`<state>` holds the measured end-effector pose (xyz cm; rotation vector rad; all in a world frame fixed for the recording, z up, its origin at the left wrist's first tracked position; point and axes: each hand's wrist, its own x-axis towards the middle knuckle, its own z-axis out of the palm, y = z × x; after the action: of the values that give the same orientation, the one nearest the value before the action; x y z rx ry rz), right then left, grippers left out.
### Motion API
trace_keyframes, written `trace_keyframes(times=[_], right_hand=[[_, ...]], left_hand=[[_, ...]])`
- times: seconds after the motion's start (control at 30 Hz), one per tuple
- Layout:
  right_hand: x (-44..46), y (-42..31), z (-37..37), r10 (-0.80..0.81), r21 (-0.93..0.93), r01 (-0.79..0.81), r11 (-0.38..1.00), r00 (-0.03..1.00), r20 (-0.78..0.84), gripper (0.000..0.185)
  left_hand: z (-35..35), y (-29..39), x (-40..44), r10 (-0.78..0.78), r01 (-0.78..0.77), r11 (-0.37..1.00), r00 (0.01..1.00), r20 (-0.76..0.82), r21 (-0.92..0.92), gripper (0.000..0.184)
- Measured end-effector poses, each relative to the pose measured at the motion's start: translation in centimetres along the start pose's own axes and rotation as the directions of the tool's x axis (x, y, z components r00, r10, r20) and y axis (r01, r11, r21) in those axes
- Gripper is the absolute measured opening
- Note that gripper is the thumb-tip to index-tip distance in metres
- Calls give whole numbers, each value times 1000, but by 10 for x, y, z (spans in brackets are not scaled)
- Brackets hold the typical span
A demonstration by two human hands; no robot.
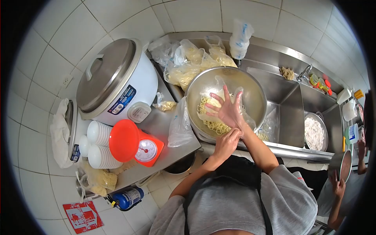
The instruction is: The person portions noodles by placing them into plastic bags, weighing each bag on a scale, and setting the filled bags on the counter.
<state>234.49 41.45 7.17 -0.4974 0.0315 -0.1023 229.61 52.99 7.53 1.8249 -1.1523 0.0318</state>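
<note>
Clear plastic glove loose over a spread right hand.
Thin, see-through and crinkled, it sits above yellow noodles in the steel bowl; the right fingers fan out, grasping nothing, while the left hand pinches its cuff at the wrist.

Labels and sign seemingly unreadable
</note>
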Motion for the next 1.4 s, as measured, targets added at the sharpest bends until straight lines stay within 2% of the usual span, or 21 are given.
trace_keyframes(times=[0.23, 0.33, 0.47, 0.5, 0.57, 0.6, 0.63, 0.67, 0.7, 0.77, 0.8, 0.9, 0.93, 0.97, 1.03, 1.1, 1.13, 1.2, 1.27, 1.33, 1.4], right_hand=[[1, 8, 15, 146, 70, -176, 982, 939, 310, 82], [10, 15, 13, 143, 5, -149, 989, 954, 265, 80], [27, 8, 12, -12, -293, -6, 956, 998, -58, 73], [28, 4, 17, 37, -498, -40, 866, 999, -16, 71], [28, 1, 25, 150, -825, -51, 562, 988, 41, 69], [23, 9, 27, 178, -873, -57, 484, 983, 35, 58], [16, 15, 44, 250, -967, 57, 249, 961, 121, 55], [7, 23, 65, 339, -982, 190, 9, 923, 182, 53], [0, 37, 77, 315, -943, 274, -187, 926, 207, 51], [-11, 62, 94, 284, -739, 394, -546, 917, 279, 46], [-1, 77, 74, 248, -728, 402, -556, 916, 316, 49], [17, 54, 75, 201, -905, 348, -243, 931, 304, 59], [28, 37, 63, 184, -916, 310, -256, 945, 268, 60], [37, 20, 44, 169, -923, 272, -272, 958, 233, 61], [42, 5, 8, 208, -717, 173, -676, 977, 39, 58], [45, 12, -12, 201, -540, 154, -827, 979, -28, 59], [42, 22, -18, 213, -531, 182, -827, 977, 2, 60], [73, 37, -93, 228, -623, 235, -746, 969, 93, 62], [96, 25, -137, 220, -867, -22, -498, 964, -150, 57], [100, 4, -110, 176, -763, 131, -633, 984, 24, 53], [87, -33, -29, 117, -886, -10, -464, 990, -73, 54]], left_hand=[[-4, 9, -11, 94, -90, 995, 992, 84, -42, 10], [-5, 10, -16, 88, -84, 994, 994, 57, -68, 9], [-33, 11, -23, -10, 10, 997, 1000, 0, -74, 11], [-47, 13, -28, -37, 35, 998, 999, -37, -42, 13], [-71, 5, -55, -209, 198, 978, 953, -220, -72, 13], [-82, -11, -73, -229, 257, 966, 910, -347, 37, 11], [-93, -26, -89, -232, 328, 935, 854, -466, 135, 9], [-113, -29, -95, -143, 339, 860, 877, -458, 381, 10], [-130, -35, -95, -60, 331, 726, 904, -424, 603, 12], [-138, -61, -100, -90, 308, 701, 933, -349, 643, 14], [-140, -75, -103, -100, 291, 688, 945, -310, 665, 16], [-141, -105, -101, -301, 428, 801, 892, -337, 418, 22], [-147, -98, -92, -237, 395, 842, 883, -405, 367, 24], [-152, -94, -86, -264, 414, 849, 871, -415, 329, 24], [-159, -88, -74, -317, 451, 857, 842, -436, 248, 24], [-163, -84, -64, -362, 479, 842, 842, -400, 247, 27], [-165, -84, -59, -398, 502, 828, 840, -370, 249, 28], [-170, -87, -51, -413, 512, 812, 844, -343, 282, 31], [-170, -88, -53, -384, 487, 805, 863, -327, 340, 33], [-179, -86, -49, -417, 510, 802, 851, -319, 311, 34], [-190, -81, -43, -408, 503, 816, 850, -334, 284, 33]])
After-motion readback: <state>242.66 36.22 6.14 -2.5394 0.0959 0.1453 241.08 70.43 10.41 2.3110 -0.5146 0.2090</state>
